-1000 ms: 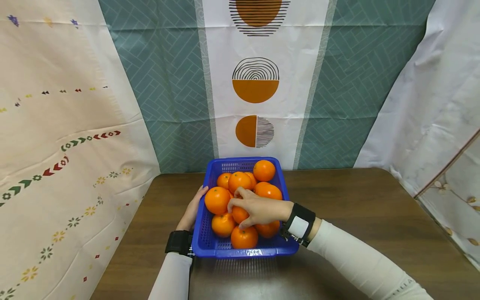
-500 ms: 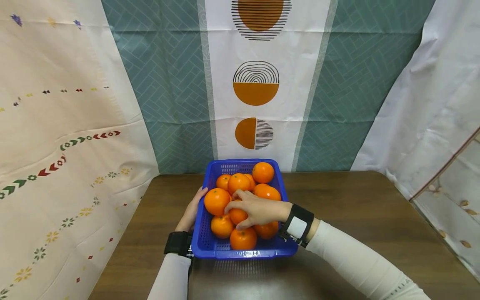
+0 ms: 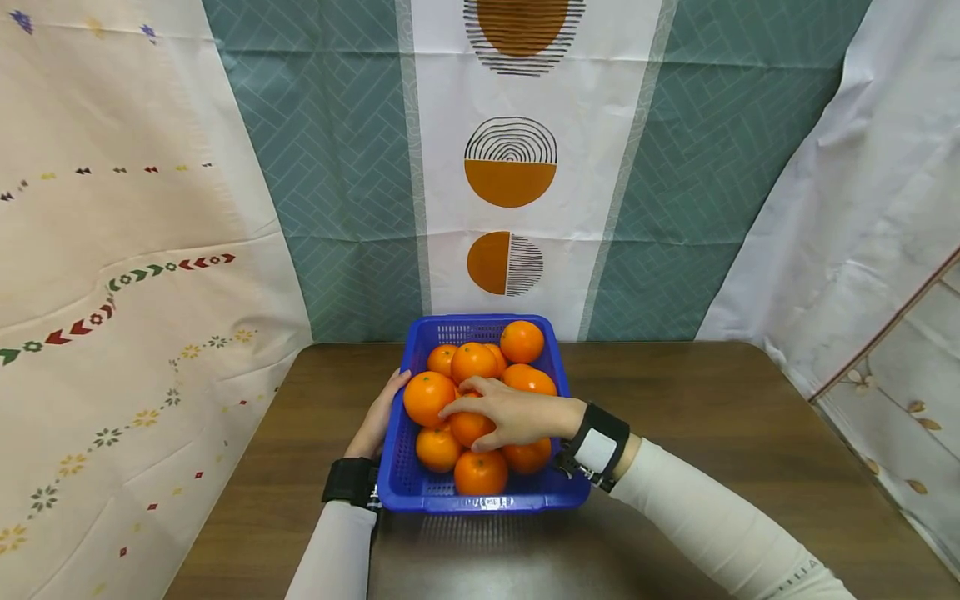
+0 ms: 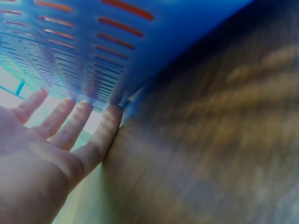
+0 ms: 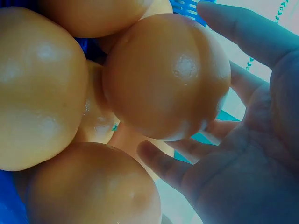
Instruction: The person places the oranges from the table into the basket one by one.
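Observation:
A blue plastic basket (image 3: 408, 504) filled with several oranges stands on the table in the head view. My left hand (image 3: 378, 421) lies along the basket's left side, its fairly straight fingers (image 4: 105, 128) touching the slotted wall in the left wrist view. Over the pile, my right hand (image 3: 517, 414) spreads its thumb and bent fingers around an orange (image 3: 469, 429). In the right wrist view this orange (image 5: 163, 79) shows space toward the palm, and the thumb (image 5: 243, 30) is apart from it. Whether the far fingers touch it is partly hidden.
A large orange (image 3: 429, 399) sits just left of my right fingertips, and another orange (image 3: 481, 473) lies in front. The basket rests on a dark wooden table (image 3: 675, 400). Patterned cloth (image 3: 360, 167) hangs behind the table's far edge.
The fingers and thumb of my right hand have spread slightly wider around the orange. The left hand stays at the basket's side. The whole head view has shifted a little.

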Tool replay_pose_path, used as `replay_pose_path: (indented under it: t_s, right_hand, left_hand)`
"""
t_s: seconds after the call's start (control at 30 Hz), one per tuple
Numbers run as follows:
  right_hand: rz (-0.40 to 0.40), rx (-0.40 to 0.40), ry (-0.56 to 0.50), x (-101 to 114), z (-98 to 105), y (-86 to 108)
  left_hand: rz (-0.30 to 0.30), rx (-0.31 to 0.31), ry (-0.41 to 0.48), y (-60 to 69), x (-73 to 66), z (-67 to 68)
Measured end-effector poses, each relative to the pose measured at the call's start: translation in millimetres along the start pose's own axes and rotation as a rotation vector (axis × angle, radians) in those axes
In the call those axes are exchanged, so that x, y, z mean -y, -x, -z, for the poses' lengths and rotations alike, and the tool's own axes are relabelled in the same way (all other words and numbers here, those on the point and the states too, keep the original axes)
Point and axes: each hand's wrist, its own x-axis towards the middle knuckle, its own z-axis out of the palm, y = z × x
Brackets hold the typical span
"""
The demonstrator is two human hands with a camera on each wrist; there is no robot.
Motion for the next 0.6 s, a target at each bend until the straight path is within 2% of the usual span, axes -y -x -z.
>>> replay_pose_path:
  t_s: [0.2, 0.37, 0.47, 0.6]
  right_hand:
    - [-0.011, -0.022, -0.038, 2, 11, 7.2]
    - [-0.011, -0.095, -0.104, -2, 22, 16.5]
    - [-0.001, -0.168, -0.149, -7, 30, 24.1]
    - [-0.005, -0.307, -0.176, -18, 47, 37.4]
  left_hand:
    - [0.002, -0.012, 0.009, 0.3, -3.1, -0.5]
    - [-0.024, -0.015, -0.017, -2.7, -5.7, 2.4]
    - [-0.066, -0.052, -0.068, -3.9, -11.0, 7.6]
    - [-0.181, -0.143, -0.258, -3.8, -36.1, 18.7]
